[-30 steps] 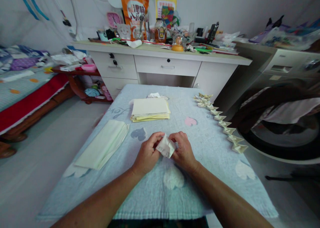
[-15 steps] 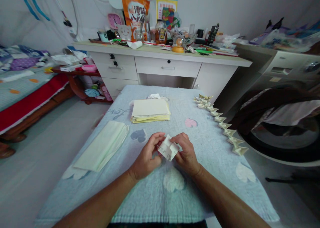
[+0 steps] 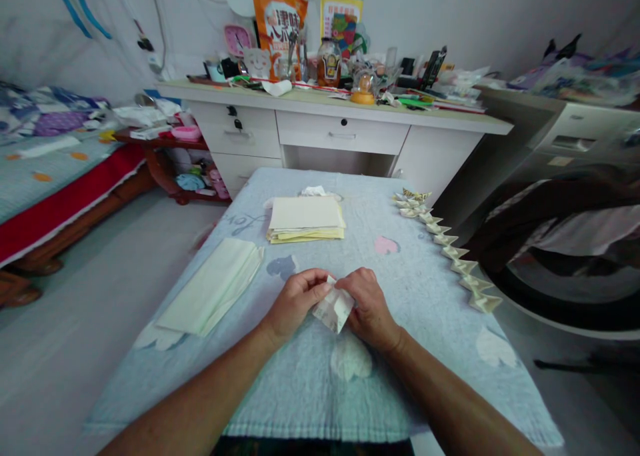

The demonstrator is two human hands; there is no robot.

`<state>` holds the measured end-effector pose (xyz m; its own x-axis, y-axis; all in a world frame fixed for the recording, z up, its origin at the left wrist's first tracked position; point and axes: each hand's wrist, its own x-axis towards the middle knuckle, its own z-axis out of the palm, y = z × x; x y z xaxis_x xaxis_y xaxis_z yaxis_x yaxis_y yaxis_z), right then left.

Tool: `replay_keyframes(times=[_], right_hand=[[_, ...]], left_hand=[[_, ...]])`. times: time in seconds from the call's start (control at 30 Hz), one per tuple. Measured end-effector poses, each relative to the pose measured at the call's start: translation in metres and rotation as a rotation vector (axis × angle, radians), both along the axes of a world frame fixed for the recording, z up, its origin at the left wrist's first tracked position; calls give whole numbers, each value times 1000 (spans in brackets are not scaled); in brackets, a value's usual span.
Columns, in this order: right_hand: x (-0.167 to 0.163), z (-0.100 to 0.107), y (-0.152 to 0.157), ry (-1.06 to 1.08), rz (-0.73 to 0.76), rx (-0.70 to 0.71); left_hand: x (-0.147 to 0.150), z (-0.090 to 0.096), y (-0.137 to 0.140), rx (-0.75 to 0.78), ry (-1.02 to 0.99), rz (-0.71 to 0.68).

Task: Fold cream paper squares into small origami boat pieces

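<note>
A small folded piece of paper point(image 3: 334, 309), pale with faint print, is held between both hands above the cloth. My left hand point(image 3: 299, 304) pinches its upper left edge between thumb and fingers. My right hand point(image 3: 371, 309) grips the opposite side, with some fingertips hidden behind the paper. Ahead of the hands lies a stack of cream and yellow paper sheets point(image 3: 306, 217). To the left rests a pale green folded bundle of paper point(image 3: 213, 288). Along the right side runs a row of folded paper pieces point(image 3: 464, 267), pointed and set one behind another.
A blue patterned cloth point(image 3: 310, 396) covers the table. Crumpled white tissue point(image 3: 313, 191) lies behind the stack. Beyond stands a white desk point(image 3: 345, 133) crowded with jars, a snack bag and small items. A washing machine point(image 3: 575, 143) is at right, a bed point(image 3: 65, 176) at left.
The folded paper has tilted in the hands, its lower corner dropping slightly. My left thumb has moved up onto its upper edge, nearer the right fingers. The view has shifted slightly.
</note>
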<state>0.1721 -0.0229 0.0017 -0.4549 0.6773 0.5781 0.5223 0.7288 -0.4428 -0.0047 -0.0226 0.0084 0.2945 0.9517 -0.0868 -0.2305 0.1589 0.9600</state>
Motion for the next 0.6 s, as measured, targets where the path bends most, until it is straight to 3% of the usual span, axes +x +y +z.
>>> replay_keyframes(times=[0.43, 0.6], right_hand=[[0, 0, -1, -7, 5, -22], [0, 5, -3, 39, 28, -91]], left_hand=[[0, -1, 2, -8, 75, 95], [-1, 2, 3, -14, 91, 156]])
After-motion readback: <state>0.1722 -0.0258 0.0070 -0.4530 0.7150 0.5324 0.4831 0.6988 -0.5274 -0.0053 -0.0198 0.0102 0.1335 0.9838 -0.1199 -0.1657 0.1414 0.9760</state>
